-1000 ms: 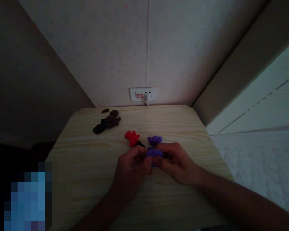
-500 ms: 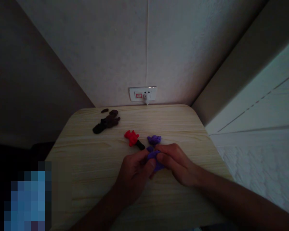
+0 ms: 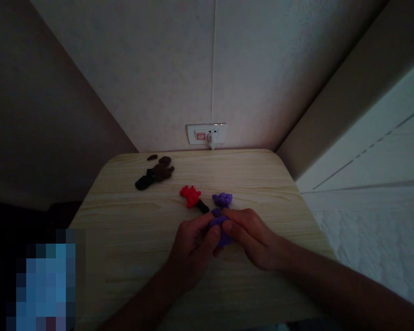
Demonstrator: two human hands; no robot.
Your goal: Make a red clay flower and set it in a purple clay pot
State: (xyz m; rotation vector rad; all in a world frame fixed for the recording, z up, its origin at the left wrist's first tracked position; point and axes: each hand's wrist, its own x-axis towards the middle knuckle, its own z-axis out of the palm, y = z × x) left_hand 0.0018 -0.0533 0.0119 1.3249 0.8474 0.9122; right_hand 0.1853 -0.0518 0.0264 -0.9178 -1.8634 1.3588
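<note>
Between my two hands is a lump of purple modelling clay (image 3: 224, 238), pinched flat by fingers and thumbs. My left hand (image 3: 196, 241) grips its left side, thumb on top. From the right, my right hand (image 3: 250, 234) presses its thumb and index finger on the upper edge. My fingers cover part of the lump. Just beyond my fingertips lies a lumpy purple clay piece (image 3: 222, 199). To its left rests a red clay shape (image 3: 191, 196) with a black clay strip (image 3: 203, 206) touching it.
Several brown clay pieces (image 3: 163, 171) and a black clay piece (image 3: 144, 182) lie at the back left of the wooden table (image 3: 262, 179). On the wall behind is a socket plate (image 3: 192, 134) with a plug (image 3: 211, 140) in it. A white panel (image 3: 362, 151) stands at right.
The view has shifted slightly. Both hands keep their grip on the purple clay, with only small movements of the thumbs and fingers.
</note>
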